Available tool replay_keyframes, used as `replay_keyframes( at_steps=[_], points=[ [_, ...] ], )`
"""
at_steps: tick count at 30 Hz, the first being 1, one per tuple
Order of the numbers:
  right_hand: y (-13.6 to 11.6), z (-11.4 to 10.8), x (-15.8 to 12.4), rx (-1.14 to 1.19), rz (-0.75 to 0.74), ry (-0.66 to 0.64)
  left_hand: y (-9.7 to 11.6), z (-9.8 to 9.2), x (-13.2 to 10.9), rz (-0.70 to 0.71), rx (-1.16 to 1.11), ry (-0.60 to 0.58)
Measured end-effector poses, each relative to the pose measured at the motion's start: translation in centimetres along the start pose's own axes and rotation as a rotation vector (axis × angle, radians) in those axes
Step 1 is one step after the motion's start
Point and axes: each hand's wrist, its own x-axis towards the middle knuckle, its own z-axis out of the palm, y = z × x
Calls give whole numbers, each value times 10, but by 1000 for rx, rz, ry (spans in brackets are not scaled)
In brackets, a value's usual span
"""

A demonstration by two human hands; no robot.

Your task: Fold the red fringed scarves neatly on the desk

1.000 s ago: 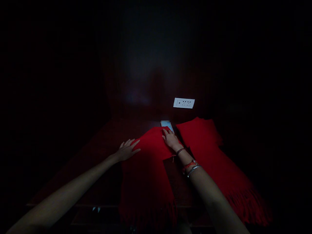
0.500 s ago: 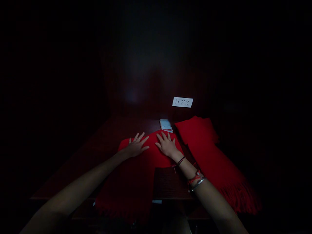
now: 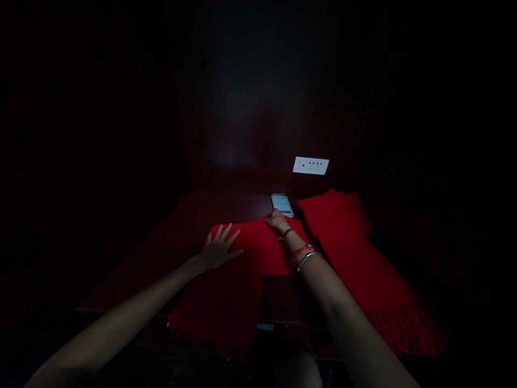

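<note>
A folded red scarf lies on the dark table, its fringed end hanging over the front edge. My left hand rests flat on its left part with the fingers spread. At the scarf's far edge, close to the phone, is my right hand, its fingers bent together. Whatever those fingers hold is too small and dark to make out. To the right lies a second red scarf with its fringe towards me.
A phone with a lit screen lies just behind the first scarf. Above it, a white socket panel is set in the dark back wall. The surroundings are very dark.
My right hand has moved to the scarf's far edge beside the phone, and its spread fingers have closed together. My left hand stays spread on the cloth. The view has shifted slightly.
</note>
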Motion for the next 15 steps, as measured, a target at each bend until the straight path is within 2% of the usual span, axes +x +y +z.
replay_keyframes(
  at_steps=[6, 10, 12, 15],
  points=[
    [-7, 9, 25, 71, -111, 131, -5, 6, -4, 187, -2, 43],
    [-5, 10, 26, 52, -174, 56, -8, 6, -8, 238, 5, 34],
    [-5, 8, 17, 39, -199, 22, -12, 3, -9, 172, 9, 45],
    [-1, 3, -15, 11, -228, 58, -22, -3, -8, -102, 14, 116]
  ],
)
